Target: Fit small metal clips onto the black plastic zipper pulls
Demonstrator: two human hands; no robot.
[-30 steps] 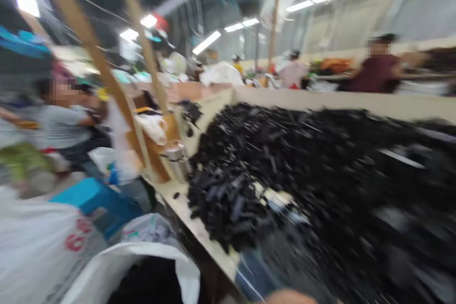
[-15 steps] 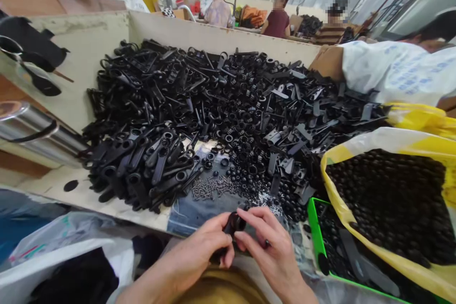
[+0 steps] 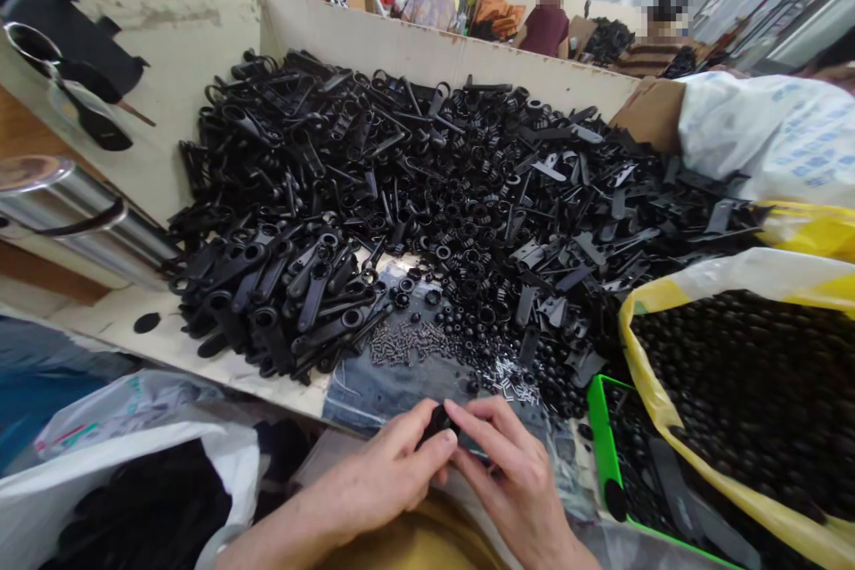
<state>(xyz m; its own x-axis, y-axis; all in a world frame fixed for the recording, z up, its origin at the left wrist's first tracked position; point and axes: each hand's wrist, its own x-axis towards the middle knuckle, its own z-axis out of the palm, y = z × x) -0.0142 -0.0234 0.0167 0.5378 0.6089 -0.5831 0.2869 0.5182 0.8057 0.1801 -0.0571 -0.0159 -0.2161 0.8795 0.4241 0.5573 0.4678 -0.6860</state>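
Observation:
Close to my body, at the front edge of the bench, both hands meet around a small black plastic part [image 3: 435, 426]. My left hand [image 3: 391, 468] is closed on it, with the thumb lying across its near side. From the other side, my right hand [image 3: 511, 463] pinches it with fingertips and thumb. Much of the part is covered by my fingers, so its full shape is hidden. Just beyond my hands lie small metal screws [image 3: 411, 343], bright metal pins [image 3: 511, 378] and small black balls [image 3: 460, 321] on a dark blue mat [image 3: 367, 396].
A large heap of black plastic parts [image 3: 374, 151] fills the walled bench; black handles [image 3: 313, 294] lie at its left front. To the right stand a green bin [image 3: 605, 445] and a yellow-rimmed bag [image 3: 658, 405] of black pieces. A white bag [image 3: 244, 472] hangs front left. Several people sit beyond.
The black part has turned in my hands, and its round end no longer shows. My left thumb has moved over it. The whole view has shifted slightly.

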